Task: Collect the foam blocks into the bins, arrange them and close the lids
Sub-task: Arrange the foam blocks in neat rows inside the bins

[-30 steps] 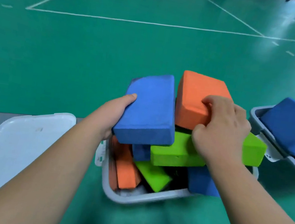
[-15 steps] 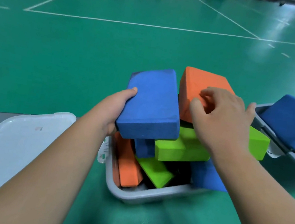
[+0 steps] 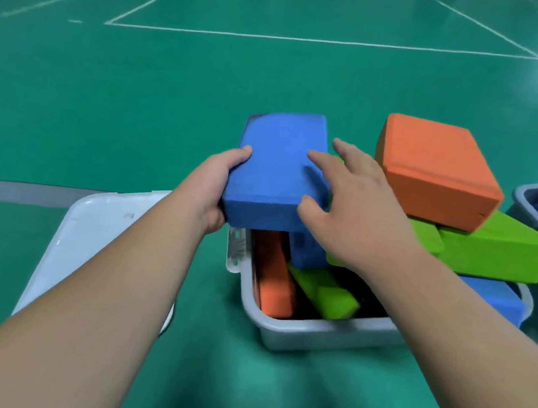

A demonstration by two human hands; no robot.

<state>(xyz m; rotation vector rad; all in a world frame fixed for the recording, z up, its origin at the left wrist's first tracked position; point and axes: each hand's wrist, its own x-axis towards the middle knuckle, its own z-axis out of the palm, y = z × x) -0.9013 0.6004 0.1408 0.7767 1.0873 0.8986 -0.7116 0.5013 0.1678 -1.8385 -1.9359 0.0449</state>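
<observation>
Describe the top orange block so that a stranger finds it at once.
Start at the grey bin overfilled with foam blocks. On its right side lies a green block; the orange block rests flat on it, atop the pile, touched by no hand.

Grey plastic bin (image 3: 311, 334) stands on the green sports floor (image 3: 137, 99), overfilled with foam blocks. Left hand (image 3: 211, 188) grips the left edge of a blue rectangular foam block (image 3: 276, 167) above the bin's left rim, thumb on top. Right hand (image 3: 353, 208) rests spread on that block's right side. An orange foam block (image 3: 438, 172) lies on a green foam block (image 3: 496, 249) over the bin's right rim. A white plastic lid (image 3: 88, 247) lies on the floor, left of the bin.
</observation>
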